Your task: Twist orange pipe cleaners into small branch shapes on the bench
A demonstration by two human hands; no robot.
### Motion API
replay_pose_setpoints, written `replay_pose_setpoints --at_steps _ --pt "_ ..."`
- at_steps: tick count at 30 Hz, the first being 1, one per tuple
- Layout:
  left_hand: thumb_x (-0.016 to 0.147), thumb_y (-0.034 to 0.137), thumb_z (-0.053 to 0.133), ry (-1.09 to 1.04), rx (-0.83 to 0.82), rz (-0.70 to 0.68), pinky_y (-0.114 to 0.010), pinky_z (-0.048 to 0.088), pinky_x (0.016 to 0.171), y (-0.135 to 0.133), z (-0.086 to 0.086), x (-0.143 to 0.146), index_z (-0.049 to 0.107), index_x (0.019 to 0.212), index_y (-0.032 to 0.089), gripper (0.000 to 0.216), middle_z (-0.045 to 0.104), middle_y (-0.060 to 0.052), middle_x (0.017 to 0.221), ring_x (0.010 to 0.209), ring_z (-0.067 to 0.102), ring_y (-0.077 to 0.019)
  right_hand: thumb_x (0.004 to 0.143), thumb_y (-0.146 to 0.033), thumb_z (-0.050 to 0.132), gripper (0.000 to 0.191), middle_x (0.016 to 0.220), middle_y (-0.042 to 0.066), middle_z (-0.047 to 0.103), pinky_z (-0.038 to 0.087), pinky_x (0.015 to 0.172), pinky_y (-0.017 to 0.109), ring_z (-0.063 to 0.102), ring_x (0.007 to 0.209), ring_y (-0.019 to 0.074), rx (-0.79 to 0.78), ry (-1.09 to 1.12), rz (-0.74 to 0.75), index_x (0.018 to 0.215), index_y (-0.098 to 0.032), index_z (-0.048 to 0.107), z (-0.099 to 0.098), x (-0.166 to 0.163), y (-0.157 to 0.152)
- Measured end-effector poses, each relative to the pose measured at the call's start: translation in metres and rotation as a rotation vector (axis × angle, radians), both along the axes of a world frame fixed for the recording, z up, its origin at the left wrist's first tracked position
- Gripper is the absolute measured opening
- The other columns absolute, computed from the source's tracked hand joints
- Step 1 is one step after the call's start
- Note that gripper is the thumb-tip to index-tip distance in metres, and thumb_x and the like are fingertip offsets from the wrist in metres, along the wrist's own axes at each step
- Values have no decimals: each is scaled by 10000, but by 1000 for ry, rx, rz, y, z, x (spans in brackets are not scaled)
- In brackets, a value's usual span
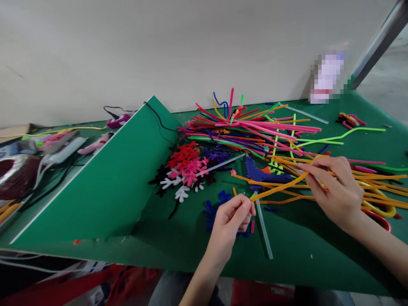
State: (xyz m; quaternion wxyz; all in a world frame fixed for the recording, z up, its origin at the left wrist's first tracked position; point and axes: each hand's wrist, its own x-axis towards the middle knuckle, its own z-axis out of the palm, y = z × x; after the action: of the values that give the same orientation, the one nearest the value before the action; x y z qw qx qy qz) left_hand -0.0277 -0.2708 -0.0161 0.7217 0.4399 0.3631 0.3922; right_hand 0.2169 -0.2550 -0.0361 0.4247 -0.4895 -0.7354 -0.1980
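Note:
My left hand (232,221) pinches the near end of an orange pipe cleaner (279,187). My right hand (334,189) pinches the same pipe cleaner further along, its fingers closed round it. The pipe cleaner is stretched between both hands above the green table (299,250). Under it lie a blue glue gun (261,174) and a clear glue stick (263,227). A heap of orange pipe cleaners (376,187) spreads out beside my right hand.
A big pile of mixed-colour pipe cleaners (242,127) lies at the back. Twisted flower shapes in red, pink, white and blue (186,170) sit in the middle. A slanted green divider board (108,182) stands to the left, with cables and clutter (47,153) beyond it. Scissors with yellow and red handles (381,210) lie at right.

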Motion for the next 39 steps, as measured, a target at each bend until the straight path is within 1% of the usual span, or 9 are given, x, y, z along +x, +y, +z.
replay_pose_setpoints --at_steps 3,8,14,17,20,25,33,36,39 --pt "895 382 518 29 -8 23 -223 110 452 -1 -2 -1 499 692 152 307 190 82 544 474 149 -59 761 -70 667 453 925 71 545 428 677 356 535 795 209 71 12 -47 1165 -263 602 2 0 -3" --pt "881 404 508 209 191 28 -236 164 462 3 5 -3 456 599 160 376 306 51 544 480 224 -71 767 -132 673 310 1012 104 553 381 760 436 560 881 272 141 -38 -166 1054 -248 670 6 3 -2" --pt "882 374 475 390 576 -266 -240 213 467 36 34 39 430 576 169 372 327 45 517 474 278 -79 825 -125 588 293 960 72 643 385 809 445 601 881 258 191 128 -192 1085 -239 660 3 13 7" --pt "894 306 451 390 773 -333 -234 222 479 55 31 67 440 617 170 309 314 56 535 476 272 -72 868 -122 530 254 936 64 658 399 854 470 617 943 269 164 210 -162 1063 -248 633 1 19 11" --pt "918 306 416 353 826 -166 -238 240 496 69 14 77 430 635 178 311 315 53 549 498 288 -84 880 -116 499 237 961 72 653 439 833 460 614 957 270 99 257 -128 1041 -245 616 -1 23 12" --pt "931 323 416 267 914 167 -250 234 489 83 -7 66 376 593 192 365 316 49 514 474 296 -89 850 -91 529 291 1021 101 615 478 823 421 587 953 256 18 265 -40 1102 -217 600 -1 18 9" --pt "931 310 400 266 989 132 -254 214 461 85 -12 62 365 587 199 363 284 51 488 433 276 -86 833 -99 548 501 1081 132 566 485 807 442 560 978 272 -64 198 -28 1312 -217 459 -7 5 8" --pt "936 301 388 311 1006 127 -242 226 456 85 0 56 354 592 198 361 289 53 493 436 281 -81 848 -130 535 628 1127 161 552 480 841 474 524 1057 301 -87 156 -58 1427 -199 302 -10 2 10" --pt "936 291 389 360 1034 139 -226 239 456 85 24 46 372 609 194 342 312 53 508 445 289 -75 838 -146 564 708 1137 182 549 481 843 479 522 1053 310 -38 131 -92 1458 -173 223 -11 1 11"
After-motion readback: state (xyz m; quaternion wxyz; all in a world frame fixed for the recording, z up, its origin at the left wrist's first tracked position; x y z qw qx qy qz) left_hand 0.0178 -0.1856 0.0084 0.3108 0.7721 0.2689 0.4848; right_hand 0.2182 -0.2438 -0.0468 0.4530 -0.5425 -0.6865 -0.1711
